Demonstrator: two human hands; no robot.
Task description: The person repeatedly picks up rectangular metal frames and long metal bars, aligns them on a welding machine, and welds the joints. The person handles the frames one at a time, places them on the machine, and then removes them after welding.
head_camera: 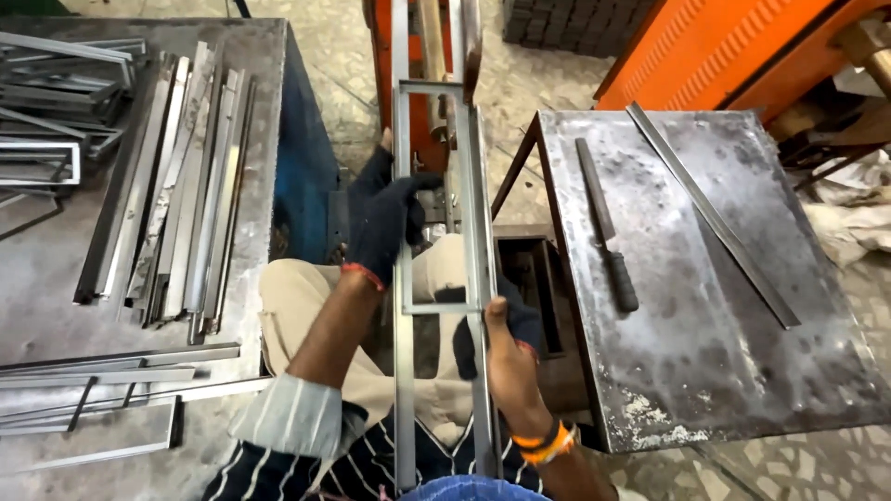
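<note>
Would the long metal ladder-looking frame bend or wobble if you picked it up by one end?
The metal frame would probably stay stiff, since its two long rails are joined by crossbars. It likely feels awkward and end-heavy, being long; the left hand and right hand both steady it. Its smooth bare metal may be slippery, which could be why gloves are worn.

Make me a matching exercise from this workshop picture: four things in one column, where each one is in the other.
Things:
1. long grey metal ladder-shaped frame
2. dark metal file with black handle
3. bundle of loose grey metal strips
4. single long thin grey metal bar

Places:
A. left table
B. held by the gloved left hand and right hand
C. right table, far side
D. right table, middle

Pairs: 1-B, 2-D, 3-A, 4-C
</note>
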